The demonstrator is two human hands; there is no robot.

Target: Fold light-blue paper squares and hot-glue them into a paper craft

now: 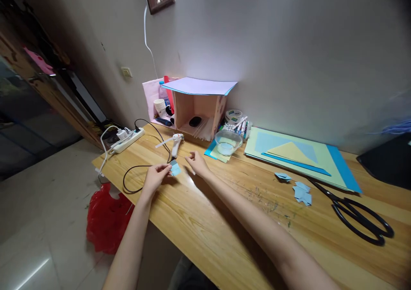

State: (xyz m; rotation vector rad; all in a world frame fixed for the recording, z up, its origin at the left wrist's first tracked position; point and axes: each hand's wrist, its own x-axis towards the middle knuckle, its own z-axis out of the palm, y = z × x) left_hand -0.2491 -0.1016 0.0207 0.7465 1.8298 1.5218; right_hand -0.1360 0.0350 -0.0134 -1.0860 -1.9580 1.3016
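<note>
My left hand [156,177] pinches a small light blue folded piece of paper [175,168] at its left edge, just above the wooden table [180,208]. To its right, my right hand [198,165] is loosely curled with its fingers apart, and nothing shows in it. Behind the paper, between the two hands, lies a white hot glue gun [176,145] with a glue stick out of its back and a black cord. Further right lie a folded blue paper piece [283,177] and several joined blue paper pieces [302,193].
Large black scissors [356,217] lie at the right, by a stack of coloured paper [343,165]. A clear plastic bowl [228,141], markers [239,127] and an open box [221,106] line the wall. A power strip [128,141] sits left; a red bag [107,221] hangs below the edge.
</note>
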